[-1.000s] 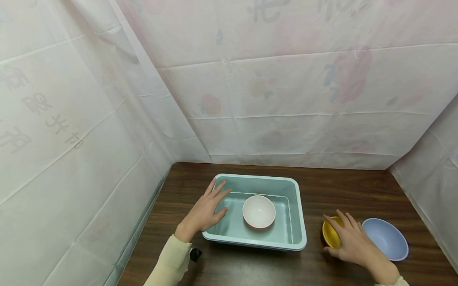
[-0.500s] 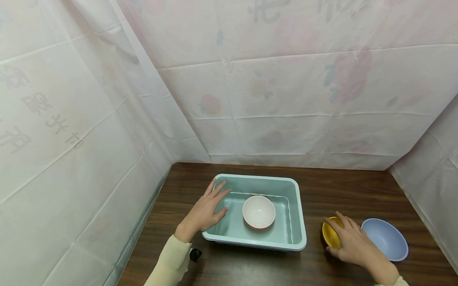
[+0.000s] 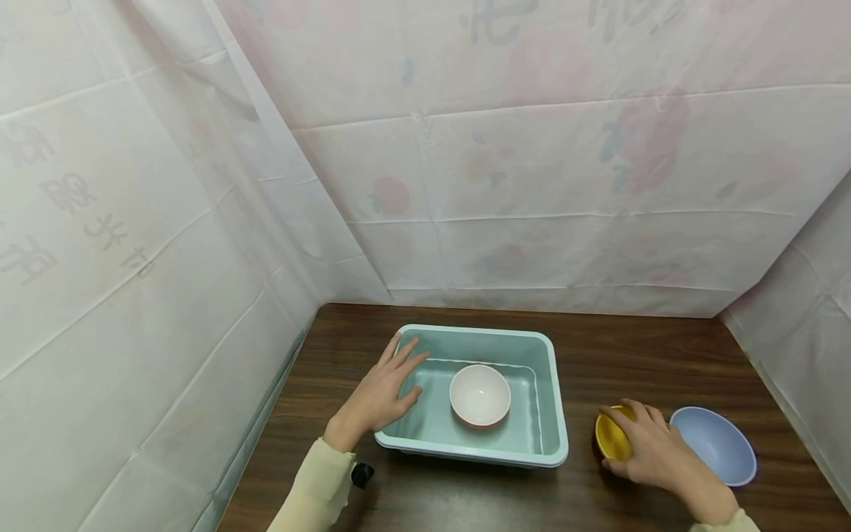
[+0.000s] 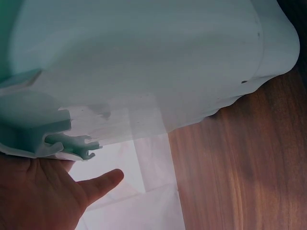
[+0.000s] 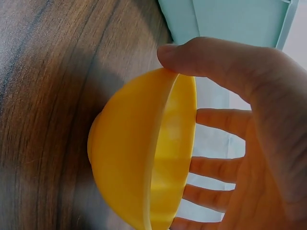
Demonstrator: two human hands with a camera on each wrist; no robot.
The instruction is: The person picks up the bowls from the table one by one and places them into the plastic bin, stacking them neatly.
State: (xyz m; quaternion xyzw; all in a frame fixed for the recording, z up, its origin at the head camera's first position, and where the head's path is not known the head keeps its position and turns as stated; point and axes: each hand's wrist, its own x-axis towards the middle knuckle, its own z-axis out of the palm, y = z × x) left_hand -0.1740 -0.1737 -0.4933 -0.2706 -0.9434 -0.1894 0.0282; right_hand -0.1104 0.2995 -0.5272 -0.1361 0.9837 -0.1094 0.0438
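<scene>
1. Pale printed sheets (image 3: 505,162) hang behind and beside, out of the way.
2. Below them, the dark wooden table (image 3: 439,502) carries everything.
3. The green tub (image 3: 473,450) is the main obstacle: its raised right wall separates the right hand from the inside, and a low pass could clip that rim.
4. The left hand (image 3: 379,391) is loose, fingers splayed over the tub's left rim; leaning there might shove it.
5. The right hand (image 3: 648,447) grasps the yellow bowl (image 3: 610,440), thumb and fingers at opposite sides; a slackening pinch could let the smooth rim slip.
6. The blue bowl (image 3: 718,447) sits just beside that hand, easily nudged by a swinging wrist.
7. Inside the tub stands a white bowl (image 3: 480,397); a careless drop might knock it.
8. The yellow bowl is between tub and blue bowl; whether its base touches wood, I can't tell.
</scene>
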